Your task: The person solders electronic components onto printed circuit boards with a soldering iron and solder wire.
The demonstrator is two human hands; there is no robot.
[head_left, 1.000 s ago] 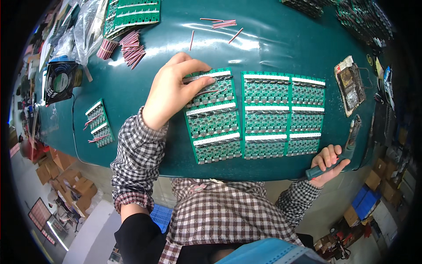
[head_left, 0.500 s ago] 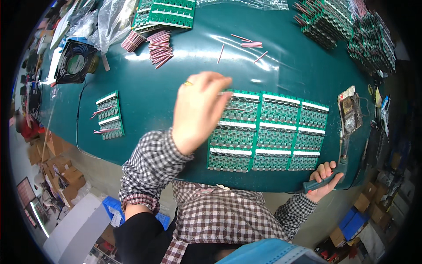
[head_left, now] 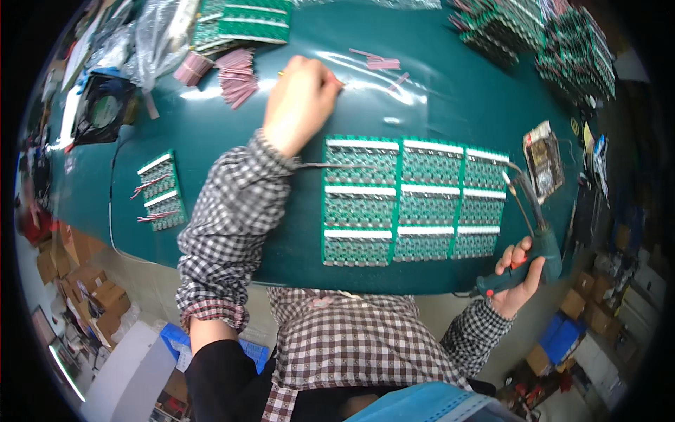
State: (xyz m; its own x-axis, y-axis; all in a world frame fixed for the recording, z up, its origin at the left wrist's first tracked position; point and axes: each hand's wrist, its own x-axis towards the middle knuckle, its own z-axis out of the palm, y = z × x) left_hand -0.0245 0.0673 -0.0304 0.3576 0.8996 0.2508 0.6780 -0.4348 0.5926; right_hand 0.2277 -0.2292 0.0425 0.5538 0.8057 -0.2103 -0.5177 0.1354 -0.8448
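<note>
The left hand (head_left: 301, 98) is stretched out to the upper middle of the frame, over the green bench (head_left: 450, 105). Its fingers are curled together, and a thin pink strip (head_left: 336, 79) shows at its fingertips; whether it is pinched or only touched cannot be told. A few more loose pink strips (head_left: 380, 62) lie just to the right of the hand, and a larger heap of pink strips (head_left: 235, 74) lies just to its left.

The right hand (head_left: 519, 276) is at the lower right of the frame, at the bench's near edge, clenched around the green handle of a soldering iron (head_left: 536, 235) whose thin tip points up toward the circuit boards.

A panel of green circuit boards (head_left: 411, 200), laid out in three columns and three rows, lies flat in the middle of the bench, between the two hands. A smaller circuit board (head_left: 160, 191) with pink strips sticking out lies at the left. Stacks of boards (head_left: 534, 35) sit at the upper right.
</note>
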